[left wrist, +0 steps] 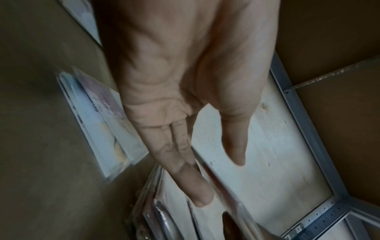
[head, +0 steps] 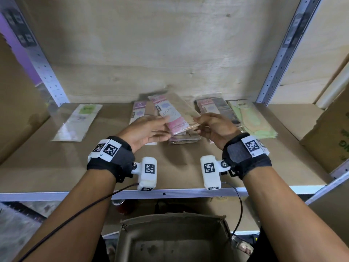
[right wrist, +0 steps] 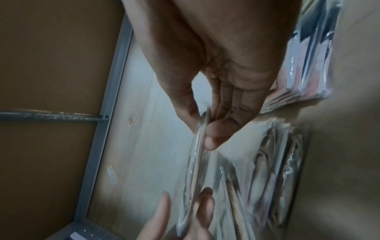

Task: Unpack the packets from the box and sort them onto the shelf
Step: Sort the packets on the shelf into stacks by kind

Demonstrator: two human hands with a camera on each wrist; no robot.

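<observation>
A pink-and-beige packet (head: 175,114) hangs tilted over the middle stack of packets (head: 185,138) on the cardboard-lined shelf (head: 75,167). My right hand (head: 198,123) pinches its right edge between thumb and fingers; the right wrist view shows that pinch (right wrist: 202,134) on the packet's clear edge (right wrist: 197,154). My left hand (head: 164,127) lies at the packet's left edge, and in the left wrist view its fingers (left wrist: 195,186) are straight under the packet (left wrist: 226,194) with the thumb apart. The open brown box (head: 173,239) stands below the shelf, its visible floor bare.
Other piles lie on the shelf: a pink packet (head: 138,110) left of the middle stack, dark packets (head: 215,108), green ones (head: 251,121), and a lone green-labelled packet (head: 77,121) far left. A carton (head: 330,133) stands at the right end. Metal uprights (head: 47,69) frame the bay.
</observation>
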